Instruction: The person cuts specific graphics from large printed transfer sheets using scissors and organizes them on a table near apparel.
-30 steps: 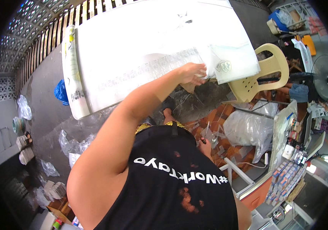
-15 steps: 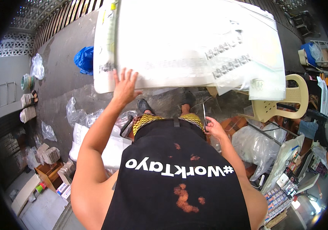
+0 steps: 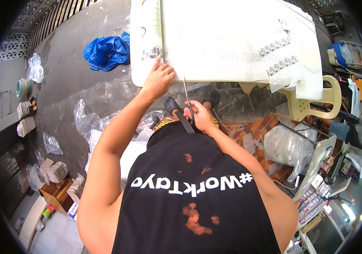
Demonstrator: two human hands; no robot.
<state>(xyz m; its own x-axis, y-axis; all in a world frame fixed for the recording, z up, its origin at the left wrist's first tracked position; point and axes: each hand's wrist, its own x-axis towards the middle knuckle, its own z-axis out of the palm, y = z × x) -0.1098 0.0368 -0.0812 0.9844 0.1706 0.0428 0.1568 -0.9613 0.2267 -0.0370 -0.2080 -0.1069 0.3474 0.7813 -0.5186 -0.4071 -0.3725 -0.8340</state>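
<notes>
Printed translucent plastic sheeting covers a white table in front of me. A narrow strip of it, with greenish edging and dark print, runs along the left side. My left hand rests at the near edge over this strip, palm down. Its index finger stretches out onto the print and the other fingers are bent beside it. Near my waist, my right hand grips a pair of scissors by the handles. The blades point up toward the table edge, right of my left hand.
A blue plastic bag lies on the floor left of the table. Clear plastic is strewn nearby. At the right stand a cream plastic chair and a plastic-wrapped bundle. Stacked bundles sit at far left.
My left hand has gone from spread fingers to a pointing index finger on the strip. My right hand has brought the scissors leftward and up toward the table edge. The view has shifted.
</notes>
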